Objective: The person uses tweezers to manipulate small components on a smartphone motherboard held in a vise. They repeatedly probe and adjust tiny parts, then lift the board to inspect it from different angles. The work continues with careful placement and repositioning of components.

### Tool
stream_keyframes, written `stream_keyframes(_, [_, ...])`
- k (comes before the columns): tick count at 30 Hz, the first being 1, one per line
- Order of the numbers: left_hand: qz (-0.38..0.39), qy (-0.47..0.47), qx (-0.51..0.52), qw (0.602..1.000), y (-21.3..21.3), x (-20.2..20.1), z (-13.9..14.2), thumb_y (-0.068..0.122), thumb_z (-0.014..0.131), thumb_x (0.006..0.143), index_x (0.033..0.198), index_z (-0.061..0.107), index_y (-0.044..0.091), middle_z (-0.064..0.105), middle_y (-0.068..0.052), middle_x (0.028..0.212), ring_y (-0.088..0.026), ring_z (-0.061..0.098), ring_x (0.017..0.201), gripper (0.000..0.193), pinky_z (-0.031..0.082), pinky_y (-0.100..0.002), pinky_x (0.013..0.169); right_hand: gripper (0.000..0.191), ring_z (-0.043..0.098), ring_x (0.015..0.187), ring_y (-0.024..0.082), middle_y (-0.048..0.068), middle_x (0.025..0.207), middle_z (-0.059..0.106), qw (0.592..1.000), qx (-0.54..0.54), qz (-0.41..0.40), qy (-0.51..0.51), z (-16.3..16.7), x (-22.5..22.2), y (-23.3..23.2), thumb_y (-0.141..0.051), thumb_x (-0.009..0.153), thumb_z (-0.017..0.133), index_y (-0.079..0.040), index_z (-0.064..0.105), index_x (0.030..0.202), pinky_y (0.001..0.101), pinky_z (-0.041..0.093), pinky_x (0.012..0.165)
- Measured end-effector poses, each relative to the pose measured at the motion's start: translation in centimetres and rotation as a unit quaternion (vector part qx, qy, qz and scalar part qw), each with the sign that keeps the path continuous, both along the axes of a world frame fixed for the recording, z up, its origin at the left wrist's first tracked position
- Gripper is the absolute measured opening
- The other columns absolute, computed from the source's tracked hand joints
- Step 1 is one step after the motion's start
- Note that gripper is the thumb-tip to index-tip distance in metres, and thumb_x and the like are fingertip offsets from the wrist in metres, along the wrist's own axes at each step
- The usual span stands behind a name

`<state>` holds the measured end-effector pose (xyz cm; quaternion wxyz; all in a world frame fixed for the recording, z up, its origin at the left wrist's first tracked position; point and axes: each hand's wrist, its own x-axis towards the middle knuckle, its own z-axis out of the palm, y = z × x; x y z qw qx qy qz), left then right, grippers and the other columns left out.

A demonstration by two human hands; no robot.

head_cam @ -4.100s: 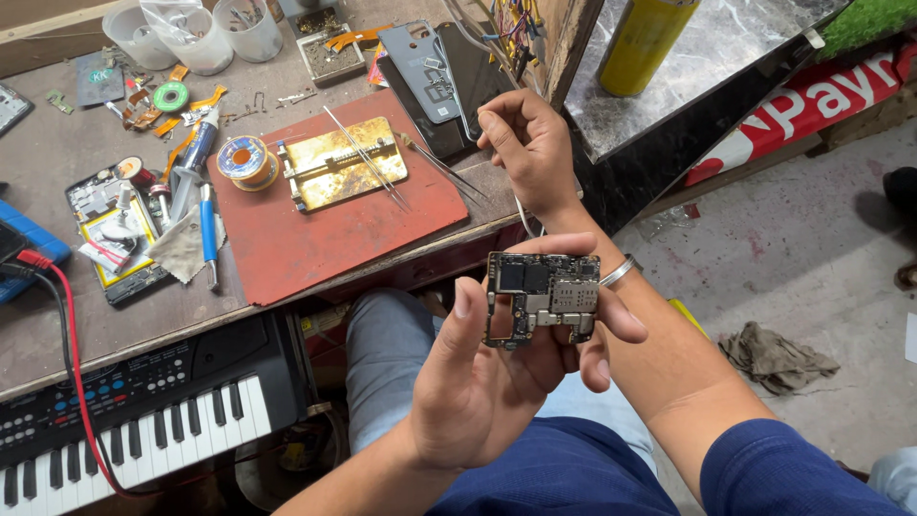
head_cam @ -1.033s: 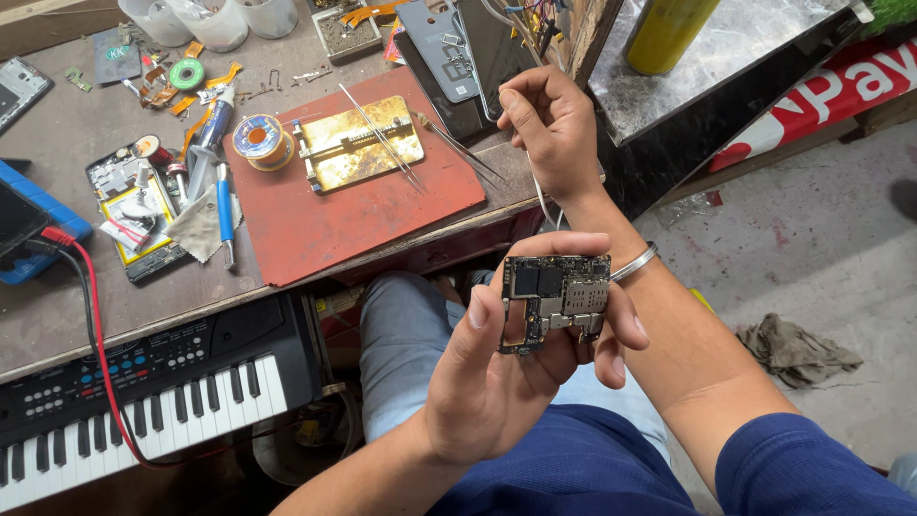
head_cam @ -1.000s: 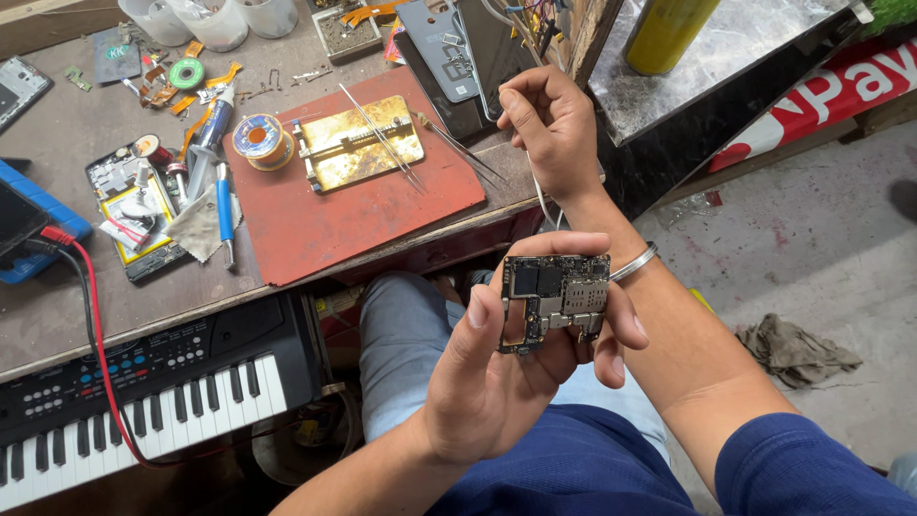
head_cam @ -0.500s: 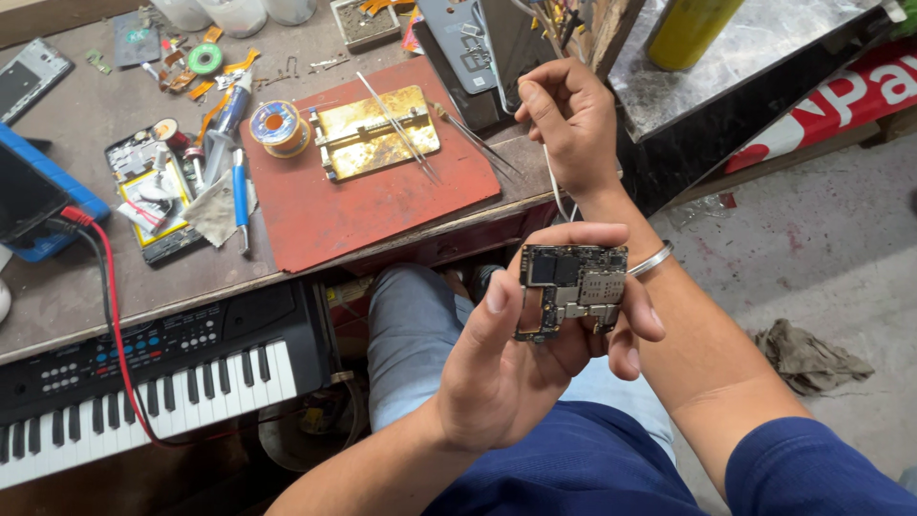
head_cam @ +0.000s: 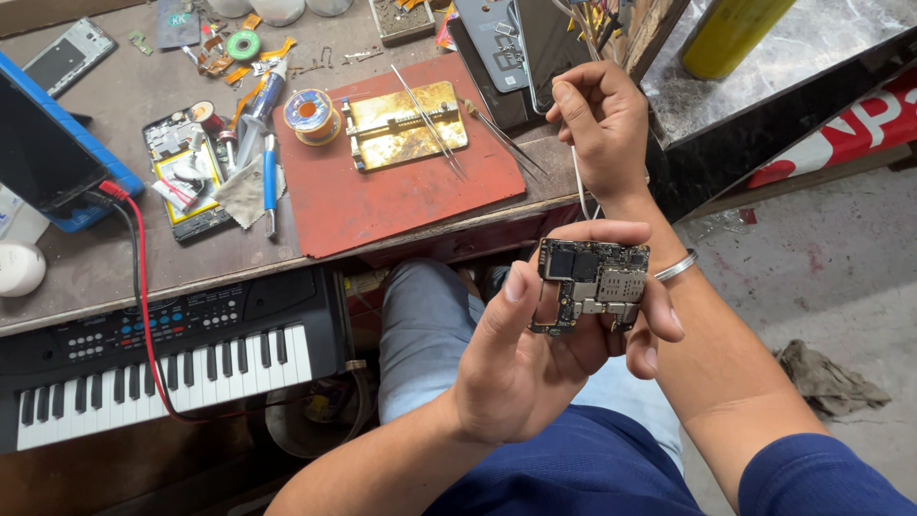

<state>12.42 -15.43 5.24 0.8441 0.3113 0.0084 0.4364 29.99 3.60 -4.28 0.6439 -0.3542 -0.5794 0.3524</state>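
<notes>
My left hand (head_cam: pixel 544 339) holds a small dark phone circuit board (head_cam: pixel 590 284) upright over my lap, thumb on its left edge and fingers wrapped round the top and right. My right hand (head_cam: pixel 602 119) is raised at the workbench edge, fingers pinched on a thin white cable (head_cam: pixel 578 186) that hangs down toward the board. A silver bangle (head_cam: pixel 676 267) sits on my right wrist. On the bench, tweezers (head_cam: pixel 428 122) lie across a brass board holder (head_cam: pixel 406 124) on a red mat (head_cam: pixel 401 196).
A solder wire spool (head_cam: pixel 309 112), an opened phone (head_cam: pixel 186 177), a blue pen-like tool (head_cam: pixel 269 182) and small parts crowd the bench. A blue-cased tablet (head_cam: pixel 48 153) lies at left with a red lead (head_cam: pixel 143 287). A small keyboard (head_cam: pixel 153 358) sits below the bench. A yellow can (head_cam: pixel 731 33) stands on the dark counter.
The view has shifted so the bench sits further right. My right hand has lifted slightly at the bench edge, still pinching the white cable. The left hand keeps the board steady.
</notes>
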Motion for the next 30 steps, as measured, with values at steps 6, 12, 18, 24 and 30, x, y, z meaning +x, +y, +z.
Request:
stream_keyframes(6, [0.012, -0.014, -0.009, 1.000, -0.1, -0.2, -0.2, 0.064, 0.038, 0.113, 0.151, 0.038, 0.003, 0.059, -0.019, 0.110, -0.020, 0.057, 0.090, 0.072, 0.047, -0.031, 0.089, 0.013, 0.064, 0.078, 0.005, 0.002, 0.090, 0.068, 1.000, -0.001, -0.003, -0.006, 0.3, 0.0, -0.2, -0.014, 0.109, 0.067, -0.002, 0.063, 0.112, 0.0183, 0.050, 0.064])
stream_keyframes(12, [0.017, -0.062, -0.022, 0.998, 0.2, -0.3, -0.5, 0.063, 0.037, 0.116, 0.150, 0.040, 0.003, 0.060, -0.018, 0.110, -0.018, 0.057, 0.090, 0.069, 0.048, -0.031, 0.091, 0.014, 0.064, 0.077, 0.005, 0.002, 0.089, 0.069, 1.000, -0.007, -0.007, -0.001, 0.8, -0.2, -0.3, -0.015, 0.109, 0.068, -0.002, 0.064, 0.112, 0.0184, 0.049, 0.064])
stream_keyframes(18, [0.030, -0.065, -0.022, 0.997, 0.3, -0.3, -0.3, 0.063, 0.038, 0.115, 0.148, 0.041, 0.002, 0.059, -0.018, 0.107, -0.018, 0.056, 0.089, 0.069, 0.048, -0.030, 0.088, 0.014, 0.063, 0.075, 0.005, 0.002, 0.088, 0.068, 1.000, -0.016, -0.010, -0.003, 1.4, -0.5, -0.3, -0.016, 0.107, 0.068, -0.003, 0.064, 0.110, 0.0184, 0.050, 0.063])
stream_keyframes(24, [0.035, -0.052, -0.027, 0.998, 0.3, -0.6, -0.2, 0.064, 0.039, 0.113, 0.148, 0.041, 0.001, 0.060, -0.018, 0.107, -0.020, 0.059, 0.092, 0.072, 0.050, -0.031, 0.089, 0.013, 0.064, 0.077, 0.005, 0.001, 0.089, 0.068, 1.000, -0.020, -0.008, 0.000, 1.3, -0.5, -0.4, -0.016, 0.107, 0.068, -0.003, 0.064, 0.110, 0.0184, 0.050, 0.064])
stream_keyframes(30, [0.041, -0.057, -0.023, 0.997, 0.3, -0.5, -0.2, 0.064, 0.040, 0.113, 0.147, 0.042, 0.000, 0.061, -0.020, 0.108, -0.020, 0.060, 0.091, 0.073, 0.050, -0.031, 0.088, 0.014, 0.064, 0.076, 0.004, 0.001, 0.088, 0.069, 1.000, -0.022, -0.011, 0.000, 1.1, -0.5, -0.3, -0.016, 0.107, 0.068, -0.003, 0.064, 0.110, 0.0180, 0.050, 0.064])
